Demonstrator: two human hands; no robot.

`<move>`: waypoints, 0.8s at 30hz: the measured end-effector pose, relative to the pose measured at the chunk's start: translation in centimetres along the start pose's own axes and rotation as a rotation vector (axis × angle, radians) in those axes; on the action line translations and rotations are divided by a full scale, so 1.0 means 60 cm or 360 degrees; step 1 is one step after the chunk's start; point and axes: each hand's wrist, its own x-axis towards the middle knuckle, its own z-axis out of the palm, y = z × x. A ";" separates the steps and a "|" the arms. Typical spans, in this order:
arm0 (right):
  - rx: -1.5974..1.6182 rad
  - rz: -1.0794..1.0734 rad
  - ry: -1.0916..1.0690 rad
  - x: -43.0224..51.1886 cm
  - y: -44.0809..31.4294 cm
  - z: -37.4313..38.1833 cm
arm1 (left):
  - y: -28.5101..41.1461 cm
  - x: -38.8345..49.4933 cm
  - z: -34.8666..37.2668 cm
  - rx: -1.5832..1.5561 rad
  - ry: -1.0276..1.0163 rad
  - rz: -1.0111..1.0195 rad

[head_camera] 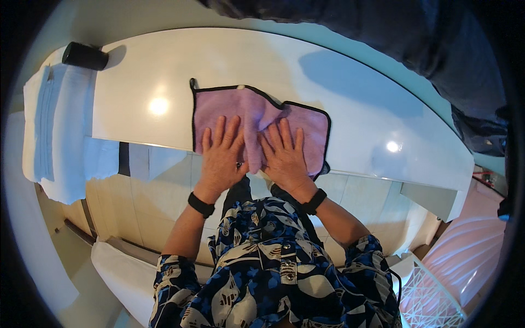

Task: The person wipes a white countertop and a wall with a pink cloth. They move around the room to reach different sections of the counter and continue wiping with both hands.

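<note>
A purple cloth with black edging and a hanging loop (pixel 213 106) lies on the white tabletop (pixel 246 49), partly over its near edge, with a raised fold down its middle. My left hand (pixel 221 156) rests palm down on the cloth's left part, fingers spread. On the right part, close beside the fold, my right hand (pixel 287 156) lies flat too, its fingers apart. Neither hand grips the cloth. Each wrist wears a black band.
White and pale blue folded fabric (pixel 61 123) hangs over the table's left end, beside a black cylinder (pixel 85 56). Dark fabric (pixel 369 28) is beyond the far edge. A white lattice-sided container (pixel 430 295) stands low at right, near a pink ribbed object (pixel 467 246).
</note>
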 end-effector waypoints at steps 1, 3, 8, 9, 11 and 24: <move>0.0008 -0.0033 -0.0007 0.016 -0.016 0.006 | -0.021 -0.007 -0.007 0.0015 0.0027 -0.0015; 0.0064 -0.0090 0.0000 0.042 -0.042 0.016 | -0.050 -0.018 -0.015 0.0114 0.0033 -0.0075; 0.0089 -0.0093 0.0042 0.058 -0.060 0.025 | -0.063 -0.027 -0.008 0.0140 0.0135 -0.0155; 0.0085 -0.0102 0.0056 0.054 -0.057 0.024 | -0.057 -0.027 -0.003 0.0163 0.0181 -0.0156; 0.0070 -0.0105 0.0067 0.046 -0.049 0.023 | -0.042 -0.018 0.008 0.0207 0.0175 -0.0217; -0.0213 0.0531 0.0261 -0.169 0.211 -0.046 | 0.238 0.126 0.112 -0.0195 0.0033 0.0389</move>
